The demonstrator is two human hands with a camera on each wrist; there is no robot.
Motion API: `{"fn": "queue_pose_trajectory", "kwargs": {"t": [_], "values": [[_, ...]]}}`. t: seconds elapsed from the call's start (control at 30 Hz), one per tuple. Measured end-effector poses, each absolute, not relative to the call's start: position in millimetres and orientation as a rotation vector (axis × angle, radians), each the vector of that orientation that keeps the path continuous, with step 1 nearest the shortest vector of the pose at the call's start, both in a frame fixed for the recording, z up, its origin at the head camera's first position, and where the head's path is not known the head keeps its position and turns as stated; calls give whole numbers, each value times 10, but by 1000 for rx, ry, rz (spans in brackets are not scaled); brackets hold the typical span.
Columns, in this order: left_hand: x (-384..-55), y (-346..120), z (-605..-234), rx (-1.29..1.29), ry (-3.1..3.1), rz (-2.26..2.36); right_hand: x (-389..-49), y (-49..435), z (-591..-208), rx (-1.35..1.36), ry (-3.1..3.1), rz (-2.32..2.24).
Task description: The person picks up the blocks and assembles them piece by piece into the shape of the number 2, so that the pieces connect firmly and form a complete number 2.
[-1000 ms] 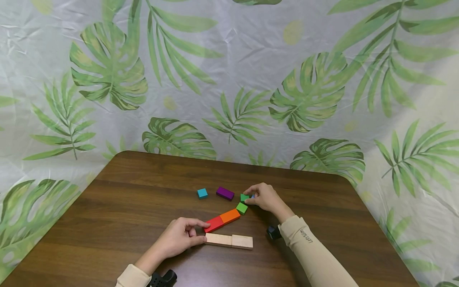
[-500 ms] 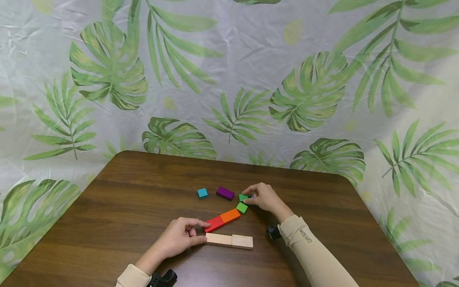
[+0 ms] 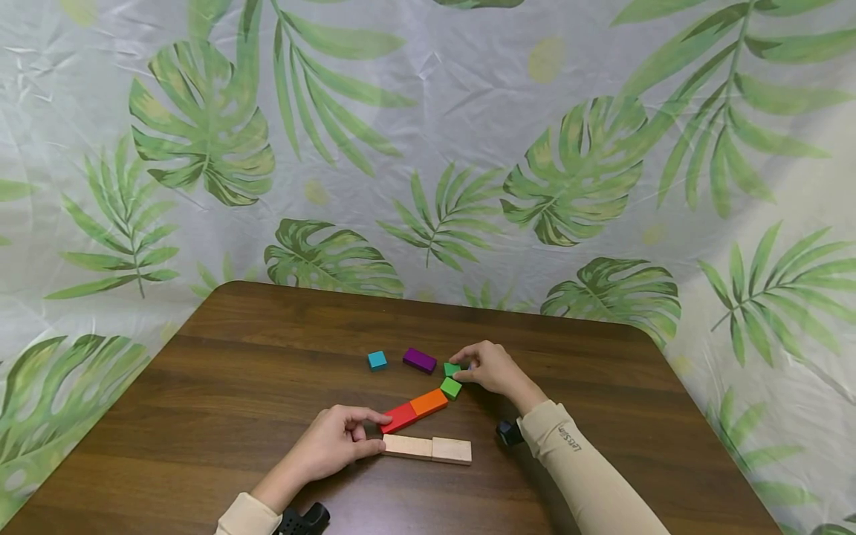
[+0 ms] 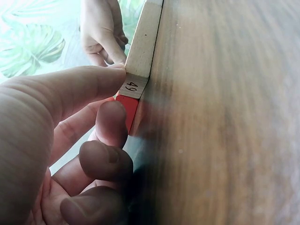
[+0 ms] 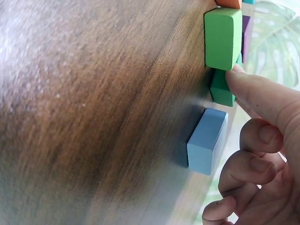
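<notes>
In the head view my right hand [image 3: 493, 367] pinches a dark green block [image 3: 451, 369] between thumb and index finger, right at the far side of a light green block [image 3: 451, 388]. A blue block [image 5: 204, 140] lies beside its curled fingers in the right wrist view. My left hand [image 3: 334, 440] has its index fingertip on the end of a red block [image 3: 400, 417] and its thumb against the end of a plain wooden block [image 4: 142, 47] marked with a number. An orange block [image 3: 429, 403] continues the line from red to light green.
A second plain wooden block [image 3: 452, 451] extends the near row to the right. Beyond the line lie a purple block [image 3: 420, 360] and a turquoise block [image 3: 377, 360]. The brown table [image 3: 281, 327] ends at a leaf-print cloth [image 3: 441, 134] behind it.
My right hand has slid the dark green block slightly left along the far side of the light green one. The left hand and the other blocks stay put.
</notes>
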State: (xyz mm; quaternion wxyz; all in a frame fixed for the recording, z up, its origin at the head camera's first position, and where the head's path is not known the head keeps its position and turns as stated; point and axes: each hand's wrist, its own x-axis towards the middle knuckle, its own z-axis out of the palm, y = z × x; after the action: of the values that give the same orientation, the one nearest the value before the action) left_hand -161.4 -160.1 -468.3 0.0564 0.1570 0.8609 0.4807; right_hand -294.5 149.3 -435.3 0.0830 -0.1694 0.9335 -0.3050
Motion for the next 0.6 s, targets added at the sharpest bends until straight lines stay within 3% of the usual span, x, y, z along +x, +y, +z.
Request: {"fn": "queue_pose_trajectory", "kwargs": {"t": [0.6], "values": [[-1615, -1602, -4688, 472, 2619, 1449, -2953, 1518, -4384, -536, 2784, -914]]}}
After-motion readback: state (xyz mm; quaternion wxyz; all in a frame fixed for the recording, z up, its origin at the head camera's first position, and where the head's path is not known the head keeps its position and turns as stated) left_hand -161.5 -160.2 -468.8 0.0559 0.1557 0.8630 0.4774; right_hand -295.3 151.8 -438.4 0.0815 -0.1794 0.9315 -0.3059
